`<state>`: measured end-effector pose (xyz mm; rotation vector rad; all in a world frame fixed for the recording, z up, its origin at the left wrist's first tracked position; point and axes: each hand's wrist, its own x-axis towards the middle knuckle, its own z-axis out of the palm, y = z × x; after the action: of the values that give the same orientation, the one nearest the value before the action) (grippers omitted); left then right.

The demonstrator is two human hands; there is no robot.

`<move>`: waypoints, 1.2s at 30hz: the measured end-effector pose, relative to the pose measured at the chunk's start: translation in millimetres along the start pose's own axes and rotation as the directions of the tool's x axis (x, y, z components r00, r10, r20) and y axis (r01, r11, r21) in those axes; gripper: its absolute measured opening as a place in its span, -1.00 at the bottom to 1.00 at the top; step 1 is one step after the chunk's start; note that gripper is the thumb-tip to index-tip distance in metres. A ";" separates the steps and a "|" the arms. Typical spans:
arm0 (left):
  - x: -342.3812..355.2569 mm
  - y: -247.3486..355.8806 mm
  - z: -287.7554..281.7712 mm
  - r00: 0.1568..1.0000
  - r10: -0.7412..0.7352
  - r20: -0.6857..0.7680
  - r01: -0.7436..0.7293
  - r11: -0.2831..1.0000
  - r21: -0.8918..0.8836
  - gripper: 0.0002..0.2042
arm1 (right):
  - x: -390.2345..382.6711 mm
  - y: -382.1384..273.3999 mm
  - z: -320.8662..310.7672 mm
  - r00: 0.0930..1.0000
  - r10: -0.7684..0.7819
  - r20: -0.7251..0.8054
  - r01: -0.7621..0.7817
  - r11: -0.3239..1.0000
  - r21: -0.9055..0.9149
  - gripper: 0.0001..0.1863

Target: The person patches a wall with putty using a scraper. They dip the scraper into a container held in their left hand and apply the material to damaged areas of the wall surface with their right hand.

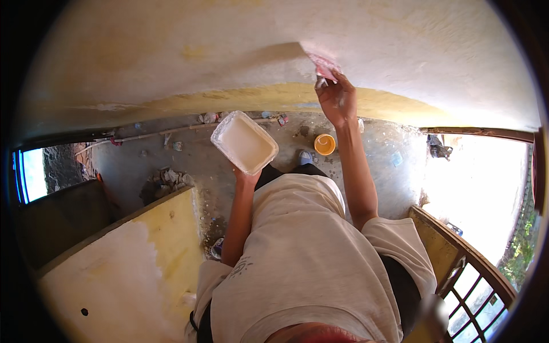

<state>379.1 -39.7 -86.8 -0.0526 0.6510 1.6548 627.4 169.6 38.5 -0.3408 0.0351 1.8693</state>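
My left hand (245, 174) holds up a white rectangular tray (244, 142) of white putty from below, at chest height. My right hand (337, 100) is raised and grips a small flat scraper with a pinkish blade (324, 68), pressed against the whitish wall (400, 51) in front of me. The wall is white above and has a yellow band (269, 94) lower down. My light shirt fills the lower middle of the view.
A small orange cup (325, 144) stands on the grey concrete floor below. Rubble (166, 182) and scraps lie by the wall's foot. A yellow-and-white low wall (143, 251) is at my left, a metal railing (469, 268) at my right.
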 end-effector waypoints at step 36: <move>-15.4 18.2 17.3 0.998 -0.023 -0.065 0.031 0.991 0.129 -0.38 | 81.6 -11.3 -196.2 0.939 -0.079 -0.334 -0.033 0.949 -0.315 -0.94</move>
<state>371.1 -46.8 -59.3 -0.0199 0.8015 1.5861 657.4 210.8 -168.2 -0.8862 -0.0330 1.7707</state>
